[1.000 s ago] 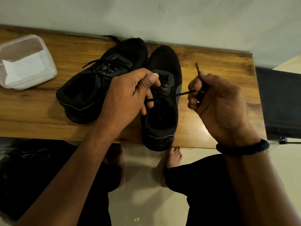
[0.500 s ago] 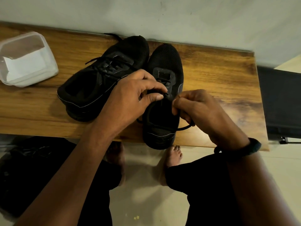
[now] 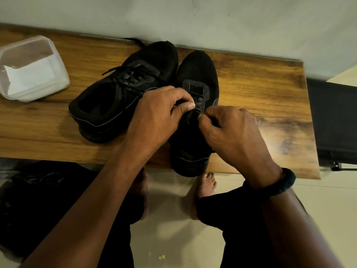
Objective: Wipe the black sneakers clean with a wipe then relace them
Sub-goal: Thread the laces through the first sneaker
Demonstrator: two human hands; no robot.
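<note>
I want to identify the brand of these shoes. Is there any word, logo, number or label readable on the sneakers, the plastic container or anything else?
None can be read.
Left sneaker: no legible marking.
Right sneaker: grey outlines only, no text.
Plastic container: the white sheets inside are blank.
Wristband: plain dark.

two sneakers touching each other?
Touching. The head view shows the left sneaker tilted with its toe against the right sneaker, no bench showing between the toes.

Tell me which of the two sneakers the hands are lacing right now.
The right-hand sneaker, toe pointing at the wall. Both the left hand and right hand pinch its lace; the angled left sneaker lies untouched.
</note>
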